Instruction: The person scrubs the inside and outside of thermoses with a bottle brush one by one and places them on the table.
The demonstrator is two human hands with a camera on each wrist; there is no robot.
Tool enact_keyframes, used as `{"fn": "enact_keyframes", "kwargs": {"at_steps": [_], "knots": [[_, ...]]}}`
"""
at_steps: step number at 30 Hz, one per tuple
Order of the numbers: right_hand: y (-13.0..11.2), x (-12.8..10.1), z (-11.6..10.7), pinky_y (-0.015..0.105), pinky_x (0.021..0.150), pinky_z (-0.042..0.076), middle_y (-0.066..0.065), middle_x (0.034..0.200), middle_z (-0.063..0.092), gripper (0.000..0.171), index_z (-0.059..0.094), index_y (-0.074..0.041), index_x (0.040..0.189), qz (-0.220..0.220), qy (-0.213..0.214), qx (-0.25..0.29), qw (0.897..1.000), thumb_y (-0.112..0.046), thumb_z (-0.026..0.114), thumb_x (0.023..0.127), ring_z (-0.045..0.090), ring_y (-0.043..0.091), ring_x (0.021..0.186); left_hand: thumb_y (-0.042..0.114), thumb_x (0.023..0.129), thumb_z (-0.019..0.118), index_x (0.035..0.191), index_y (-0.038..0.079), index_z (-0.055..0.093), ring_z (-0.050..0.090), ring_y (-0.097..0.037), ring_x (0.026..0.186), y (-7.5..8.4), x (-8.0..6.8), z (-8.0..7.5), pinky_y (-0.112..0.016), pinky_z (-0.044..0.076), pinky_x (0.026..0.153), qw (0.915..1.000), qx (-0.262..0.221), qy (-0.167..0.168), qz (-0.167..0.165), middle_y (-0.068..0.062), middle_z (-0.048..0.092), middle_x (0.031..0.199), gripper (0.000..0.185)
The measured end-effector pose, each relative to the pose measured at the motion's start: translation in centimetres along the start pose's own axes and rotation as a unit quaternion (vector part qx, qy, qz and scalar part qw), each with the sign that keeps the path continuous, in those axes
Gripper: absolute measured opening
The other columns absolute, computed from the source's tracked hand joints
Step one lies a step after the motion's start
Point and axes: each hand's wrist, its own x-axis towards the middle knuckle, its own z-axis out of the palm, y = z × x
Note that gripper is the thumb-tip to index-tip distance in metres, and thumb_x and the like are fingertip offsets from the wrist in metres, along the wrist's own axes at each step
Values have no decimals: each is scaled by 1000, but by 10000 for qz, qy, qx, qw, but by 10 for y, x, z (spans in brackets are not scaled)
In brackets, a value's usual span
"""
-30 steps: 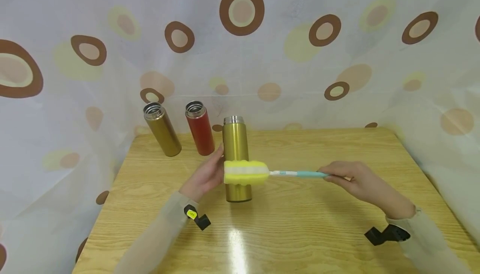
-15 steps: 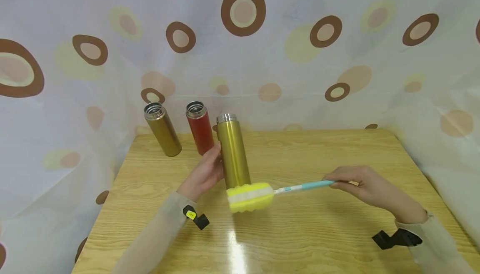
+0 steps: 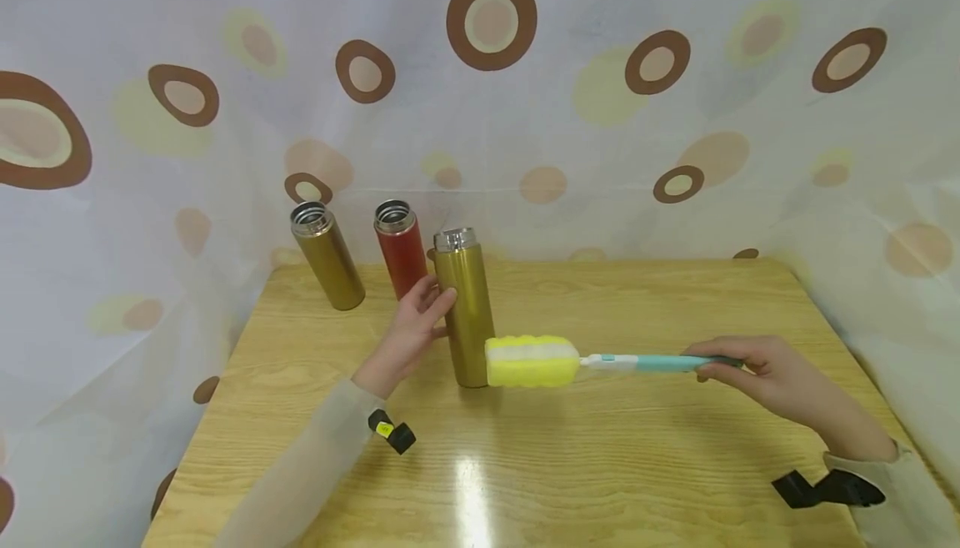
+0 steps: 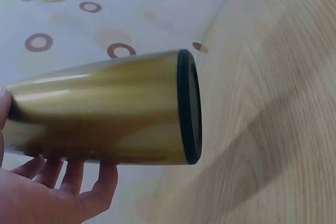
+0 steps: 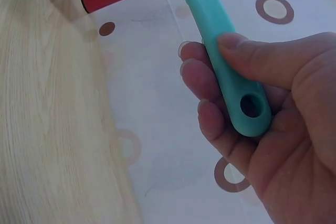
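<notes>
My left hand (image 3: 405,333) grips a gold thermos bottle (image 3: 471,310) from its left side, thumb on the front. Its steel neck is uncapped, and it leans slightly left. In the left wrist view the black-rimmed base of the bottle (image 4: 105,111) is off the table, with a shadow beyond it. My right hand (image 3: 783,385) pinches the teal handle of a bottle brush (image 3: 532,362), held level. The brush's yellow and white sponge head is at the bottle's lower right side; whether they touch I cannot tell. The right wrist view shows the handle (image 5: 210,30) between thumb and fingers.
A red thermos bottle (image 3: 401,252) stands uncapped just behind my left hand, partly hidden by it. Farther left is another uncapped gold bottle (image 3: 330,268). The wooden table (image 3: 637,465) ends at a patterned cloth backdrop (image 3: 570,139).
The brush head has gone from across the bottle's front, down past its base, then back up to its right side. My right hand has moved right. My left thumb now shows on the bottle's front.
</notes>
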Motion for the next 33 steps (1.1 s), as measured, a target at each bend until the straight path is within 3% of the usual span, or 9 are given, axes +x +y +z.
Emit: {"fn": "enact_keyframes", "kwargs": {"at_steps": [5, 11, 18, 24, 33], "knots": [[3, -9, -2, 14, 67, 50, -18, 100, 76, 35, 74, -5, 122, 236, 152, -69, 9996, 13, 67, 92, 71, 0, 86, 26, 104, 67, 151, 7, 46, 53, -35, 135, 3, 3, 2, -57, 50, 106, 9938, 947, 366, 447, -16, 53, 147, 54], [7, -18, -3, 12, 70, 50, -18, 99, 76, 36, 74, -6, 122, 398, 246, -70, 9989, 13, 67, 92, 71, 0, 86, 27, 95, 79, 145, 9, 54, 57, -33, 131, 1, 12, 4, -54, 40, 117, 9781, 1603, 847, 1020, -12, 60, 143, 59], [12, -27, -1, 12, 69, 49, -19, 100, 76, 37, 74, -7, 122, 484, 315, -64, 9983, 13, 67, 92, 70, 0, 86, 29, 91, 84, 145, 11, 56, 57, -32, 130, 2, 19, 10, -56, 38, 118, 9704, 1750, 1263, 1086, -10, 60, 144, 64], [17, -33, -1, 12, 71, 51, -19, 103, 75, 38, 74, -8, 123, 520, 299, 66, 9982, 14, 65, 93, 70, -1, 88, 31, 90, 84, 145, 14, 57, 57, -30, 132, 5, 25, 15, -56, 40, 116, 9643, 1893, 1394, 1215, -7, 61, 145, 63], [19, -41, 2, 15, 69, 52, -19, 102, 75, 35, 73, -7, 125, 837, 272, 162, 9960, 10, 64, 96, 69, -1, 88, 32, 90, 85, 144, 14, 59, 58, -30, 134, 4, 40, 19, -48, 46, 113, 9612, 1826, 1725, 1138, -8, 61, 147, 63]]}}
